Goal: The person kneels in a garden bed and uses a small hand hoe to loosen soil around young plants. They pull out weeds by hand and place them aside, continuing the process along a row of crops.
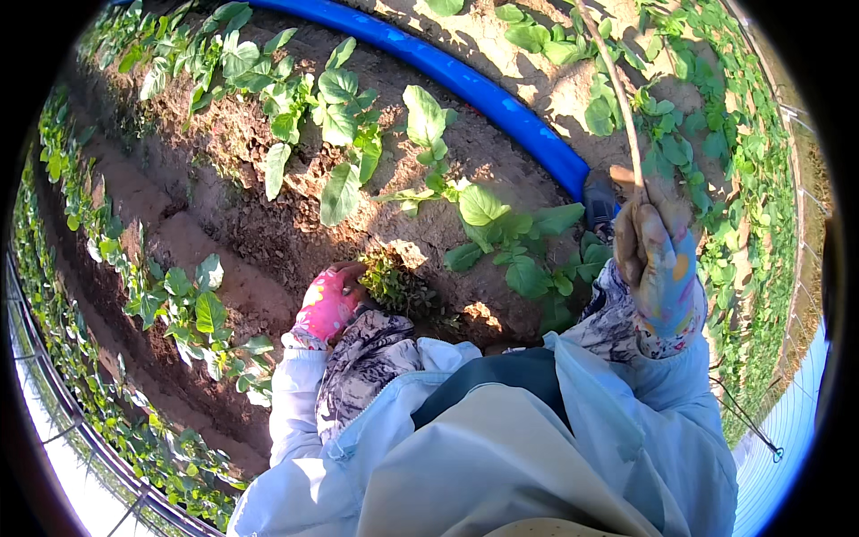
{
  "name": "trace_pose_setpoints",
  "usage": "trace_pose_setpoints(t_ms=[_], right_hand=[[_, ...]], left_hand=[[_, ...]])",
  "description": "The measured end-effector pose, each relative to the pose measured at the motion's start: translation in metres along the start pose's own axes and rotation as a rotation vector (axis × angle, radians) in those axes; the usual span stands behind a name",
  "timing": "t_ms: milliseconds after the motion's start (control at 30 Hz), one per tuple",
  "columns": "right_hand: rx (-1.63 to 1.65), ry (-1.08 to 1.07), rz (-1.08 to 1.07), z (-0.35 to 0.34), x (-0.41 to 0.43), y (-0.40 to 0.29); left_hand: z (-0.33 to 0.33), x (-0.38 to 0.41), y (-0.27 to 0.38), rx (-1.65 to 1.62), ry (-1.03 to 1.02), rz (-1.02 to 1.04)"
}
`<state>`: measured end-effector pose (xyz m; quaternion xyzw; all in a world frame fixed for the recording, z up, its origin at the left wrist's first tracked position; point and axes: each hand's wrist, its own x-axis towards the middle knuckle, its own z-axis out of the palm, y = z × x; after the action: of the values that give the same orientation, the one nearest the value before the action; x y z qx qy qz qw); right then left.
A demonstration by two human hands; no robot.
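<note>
My left hand (330,301), in a pink patterned glove, rests near my knee with its fingers at a clump of small weeds (396,285) on the soil; whether it grips them I cannot tell. My right hand (654,258), in a soiled blue glove with coloured spots, is raised at the right and closed around a thin wooden stick (617,87). The stick runs up past the picture's top edge. A leafy green crop plant (517,248) grows between my hands.
A blue hose (443,64) curves across the soil and ends from view beside my shoe (599,201). Rows of leafy plants (339,114) stand ahead, with more rows (194,309) at the left and right. A soil furrow (201,238) lies at the left.
</note>
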<state>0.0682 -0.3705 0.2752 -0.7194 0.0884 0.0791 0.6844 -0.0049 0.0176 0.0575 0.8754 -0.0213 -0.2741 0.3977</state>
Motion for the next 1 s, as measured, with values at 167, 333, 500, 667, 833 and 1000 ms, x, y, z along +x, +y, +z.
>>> trace_pose_setpoints(t_ms=[167,333,500,667,833,1000], right_hand=[[0.190,0.215,-0.081,-0.032,-0.019,-0.026],[0.412,0.243,-0.198,-0.086,-0.042,-0.025],[0.478,0.133,-0.041,-0.091,-0.049,-0.018],[0.599,-0.303,0.109,-0.099,-0.055,0.035],[0.628,-0.326,0.081,-0.083,-0.068,0.048],[0.903,-0.430,0.135,-0.088,-0.070,0.048]], left_hand=[[-0.066,-0.036,0.110,0.274,0.107,0.014],[-0.072,-0.071,0.281,0.397,0.323,0.285],[-0.016,-0.063,0.345,0.349,0.214,0.368],[0.023,-0.016,0.308,0.527,0.083,0.320],[0.038,-0.014,0.307,0.443,0.165,0.369],[0.052,-0.014,0.307,0.531,0.014,0.435]])
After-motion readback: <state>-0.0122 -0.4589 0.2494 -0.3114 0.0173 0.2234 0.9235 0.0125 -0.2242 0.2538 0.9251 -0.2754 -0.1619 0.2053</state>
